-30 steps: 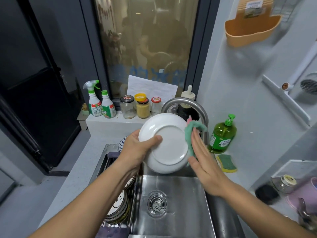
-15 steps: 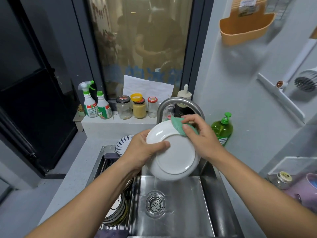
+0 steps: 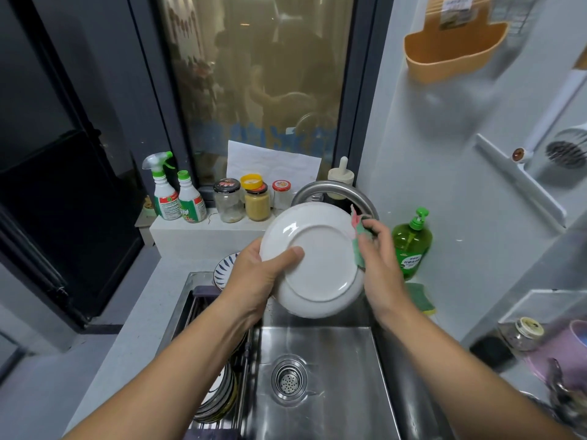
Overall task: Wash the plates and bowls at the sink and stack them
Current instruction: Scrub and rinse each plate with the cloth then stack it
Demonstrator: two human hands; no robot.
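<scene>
A white plate (image 3: 317,262) is held tilted above the steel sink (image 3: 320,376), its underside facing me. My left hand (image 3: 257,274) grips the plate's left rim, thumb lying across the underside. My right hand (image 3: 378,262) holds a green and pink cloth (image 3: 359,236) against the plate's right rim. Several striped plates and bowls (image 3: 219,395) stand in the rack on the sink's left side, partly hidden by my left forearm. A blue-patterned bowl (image 3: 222,268) shows behind my left hand.
The curved tap (image 3: 330,190) arches just behind the plate. A green soap bottle (image 3: 411,246) and a green sponge (image 3: 421,298) sit on the right counter. Jars (image 3: 257,201) and spray bottles (image 3: 174,192) line the back ledge. A pink pot (image 3: 562,354) stands at far right.
My right hand has slid the cloth from the plate's top edge down to its right rim. The plate has lifted slightly and my left hand keeps its grip.
</scene>
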